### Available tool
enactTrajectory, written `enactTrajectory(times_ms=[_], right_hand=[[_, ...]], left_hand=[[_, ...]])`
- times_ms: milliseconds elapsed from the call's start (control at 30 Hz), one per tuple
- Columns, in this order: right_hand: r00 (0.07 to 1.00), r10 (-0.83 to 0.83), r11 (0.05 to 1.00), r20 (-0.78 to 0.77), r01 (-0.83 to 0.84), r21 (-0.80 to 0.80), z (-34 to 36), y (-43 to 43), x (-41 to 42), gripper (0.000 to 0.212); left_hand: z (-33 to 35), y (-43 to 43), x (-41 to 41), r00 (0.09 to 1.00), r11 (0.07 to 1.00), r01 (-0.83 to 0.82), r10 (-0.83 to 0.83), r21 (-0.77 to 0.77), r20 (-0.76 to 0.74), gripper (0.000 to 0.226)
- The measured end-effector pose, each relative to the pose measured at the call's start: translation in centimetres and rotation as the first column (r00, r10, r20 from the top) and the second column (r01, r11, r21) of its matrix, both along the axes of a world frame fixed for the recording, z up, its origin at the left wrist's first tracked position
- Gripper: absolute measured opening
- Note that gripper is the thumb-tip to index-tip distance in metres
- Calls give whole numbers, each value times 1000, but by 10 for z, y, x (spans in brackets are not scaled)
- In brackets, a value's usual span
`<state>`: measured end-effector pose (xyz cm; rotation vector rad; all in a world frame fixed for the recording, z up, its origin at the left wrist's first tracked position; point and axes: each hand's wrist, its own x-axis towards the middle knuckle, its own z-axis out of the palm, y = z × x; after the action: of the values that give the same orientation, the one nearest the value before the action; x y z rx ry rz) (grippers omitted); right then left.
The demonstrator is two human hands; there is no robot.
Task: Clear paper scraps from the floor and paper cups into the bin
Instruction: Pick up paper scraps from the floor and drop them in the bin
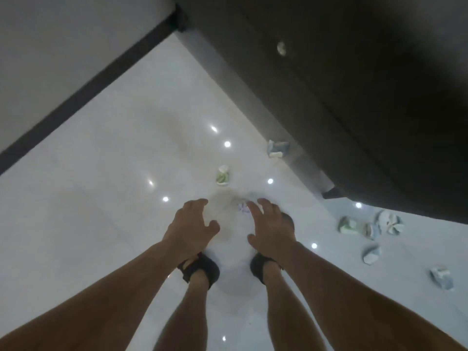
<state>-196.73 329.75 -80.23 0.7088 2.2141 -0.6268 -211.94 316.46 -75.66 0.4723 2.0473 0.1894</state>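
Above the glossy floor (101,173), the left hand (188,229) and right hand (272,229) hover empty, fingers loosely spread. A scrap (241,206) lies just past the right fingertips, a green cup (222,176) farther ahead, and crushed cups (347,225) to the right near dark furniture (354,84).

Dim, soft, motion-blurred; bright glare spots dot the glossy floor (101,173) around the left hand (188,229) and right hand (272,229), edges bowing.

My right hand (272,229) half covers a pale scrap (241,206). The crumpled cups (348,225) are too blurred to read, and the dark cabinet (354,97) runs past the top and right edges.
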Motion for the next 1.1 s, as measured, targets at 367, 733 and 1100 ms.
enactTrajectory(times_ms=[367,733,1100], right_hand=[[896,444,896,-26,-443,23,-255,-5,21,88],[915,-347,877,-209,237,-419,-225,-15,-8,63],[870,-234,840,-433,-43,-541,-155,-15,-52,67]], left_hand=[[-216,-50,55,988,995,-79,86,-60,127,63],[-195,-32,50,980,985,-152,139,83,145,82],[-150,-18,-1,484,579,-815,661,19,573,44]])
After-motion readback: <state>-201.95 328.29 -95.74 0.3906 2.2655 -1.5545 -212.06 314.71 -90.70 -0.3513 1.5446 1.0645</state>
